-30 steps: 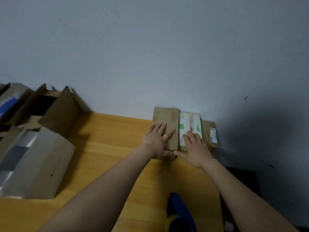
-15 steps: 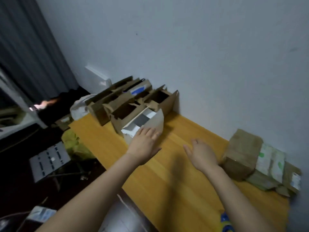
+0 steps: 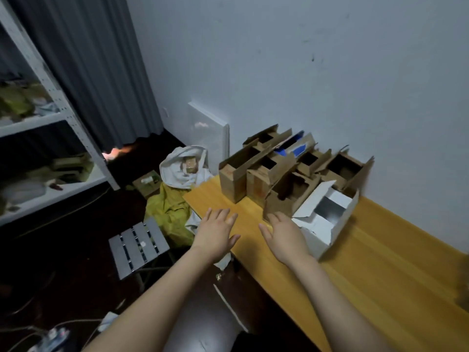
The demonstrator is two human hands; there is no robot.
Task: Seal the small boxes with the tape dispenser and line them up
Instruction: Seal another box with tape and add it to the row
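- The left hand (image 3: pixel 215 235) is in the middle of the frame, low over the near edge of the surface (image 3: pixel 380 270). Its fingers are straight and spread, and it holds nothing
- The right hand (image 3: pixel 285 237) is just to the right of it. Its fingers are straight too, and it is empty. Its fingertips are right by the bottom corner of the nearest brown box (image 3: pixel 286 196); I cannot tell if they touch it
- The small boxes sit in a bunch a bit right of the middle of the frame, up by the wall (image 3: pixel 330 72). The brown boxes (image 3: pixel 256 171) all have their flaps up. So does the white box (image 3: pixel 327 219) on the right side of the bunch. None of them looks taped
- I cannot see the tape dispenser anywhere in this view
- I think the job right now is to pick one open box out of the bunch
- The boxes sit tight together and their flaps poke over each other, so pulling one may drag or tip the one next to it
- The far left brown box (image 3: pixel 233 179) stands close to the left end of the surface. A bump could knock it down onto the white bag (image 3: pixel 185 161) and the yellow bag (image 3: pixel 170 212) on the floor
- The flaps look bent and floppy. If they are not pressed flat first, the tape may go on crooked or leave a gap
- The left hand hangs partly past the edge, so a box pulled that way could slip off
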